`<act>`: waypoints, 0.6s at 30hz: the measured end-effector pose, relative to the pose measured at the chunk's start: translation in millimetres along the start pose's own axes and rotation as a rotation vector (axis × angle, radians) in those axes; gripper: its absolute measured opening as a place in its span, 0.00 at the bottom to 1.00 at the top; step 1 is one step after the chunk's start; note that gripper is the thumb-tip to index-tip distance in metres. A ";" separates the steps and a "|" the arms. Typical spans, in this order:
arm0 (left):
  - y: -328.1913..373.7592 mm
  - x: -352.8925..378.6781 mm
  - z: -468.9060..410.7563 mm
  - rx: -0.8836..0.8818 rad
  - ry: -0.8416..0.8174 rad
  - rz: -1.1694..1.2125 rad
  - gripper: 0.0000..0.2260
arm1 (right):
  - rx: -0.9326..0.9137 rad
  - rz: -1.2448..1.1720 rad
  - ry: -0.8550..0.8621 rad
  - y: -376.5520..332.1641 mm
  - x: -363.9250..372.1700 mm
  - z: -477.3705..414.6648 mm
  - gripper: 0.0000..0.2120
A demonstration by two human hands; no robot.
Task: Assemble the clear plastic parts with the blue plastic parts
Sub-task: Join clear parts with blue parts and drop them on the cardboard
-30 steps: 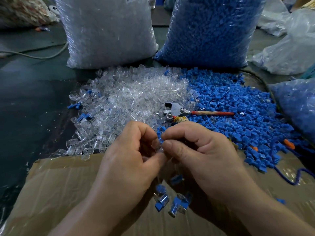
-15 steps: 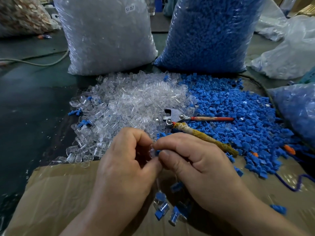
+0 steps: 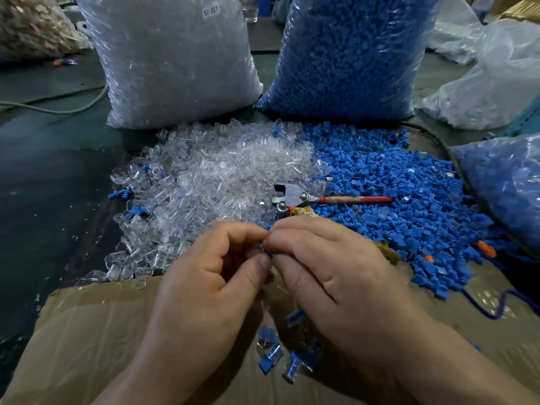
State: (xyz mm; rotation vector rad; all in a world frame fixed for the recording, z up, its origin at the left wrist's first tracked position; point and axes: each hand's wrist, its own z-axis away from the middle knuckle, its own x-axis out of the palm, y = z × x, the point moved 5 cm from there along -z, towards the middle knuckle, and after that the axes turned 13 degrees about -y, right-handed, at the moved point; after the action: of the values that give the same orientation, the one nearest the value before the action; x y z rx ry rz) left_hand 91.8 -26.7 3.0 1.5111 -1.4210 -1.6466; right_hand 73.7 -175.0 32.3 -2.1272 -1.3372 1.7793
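Blue plastic showed only as a sliver between my fingertips. My left hand (image 3: pixel 210 287) and right hand (image 3: pixel 330 276) met just on the near side of the pliers (image 3: pixel 287 197), each with thumb and forefinger curled round one end of a small piece (image 3: pixel 268 252). I judged this to be the push-together step, a blue plug going into a clear sleeve, though the fingers hid how far it was seated. The next move, as I read it, called for a straight squeeze along the plug's axis until it bottomed. After that the piece would go down with the finished ones and each hand would reach for a fresh part. Counting outward from the pliers, there was one clear heap (image 3: pixel 222 176) to their left and one blue heap (image 3: pixel 409 206) to their right, both far too many to number. Beyond the pliers stood two full sacks, the clear sack (image 3: pixel 175 62) and the blue sack (image 3: pixel 350 54), and a third bag (image 3: pixel 508 182) lay farther right. On the cardboard (image 3: pixel 96 331), nearer me than the pliers, I could make out four finished pieces (image 3: pixel 270 359), perhaps more hidden under my wrists. Two orange bits (image 3: pixel 486 249) lay well to the pliers' right.
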 end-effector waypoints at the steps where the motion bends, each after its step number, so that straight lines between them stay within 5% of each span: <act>1: -1.6 -0.8 -0.8 -0.020 0.009 0.035 0.10 | 0.001 0.037 -0.036 -0.7 0.9 -0.8 0.11; 6: -8.5 5.2 0.2 -0.213 0.052 0.548 0.08 | 0.401 0.427 -0.163 32.4 -13.8 -3.5 0.30; 9: -7.0 2.5 -1.0 -0.220 0.066 0.610 0.07 | 0.638 0.544 -0.333 65.4 -23.2 3.2 0.36; 18: -12.9 1.7 -5.5 -0.220 0.034 0.611 0.07 | 0.592 0.574 -0.371 74.9 -22.6 -2.9 0.32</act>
State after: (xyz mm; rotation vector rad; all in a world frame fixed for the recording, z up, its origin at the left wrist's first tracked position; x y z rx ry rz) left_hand 100.0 -25.9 -8.4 0.8589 -1.4388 -1.3289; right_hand 119.3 -234.6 9.9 -1.9917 -0.1242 2.4584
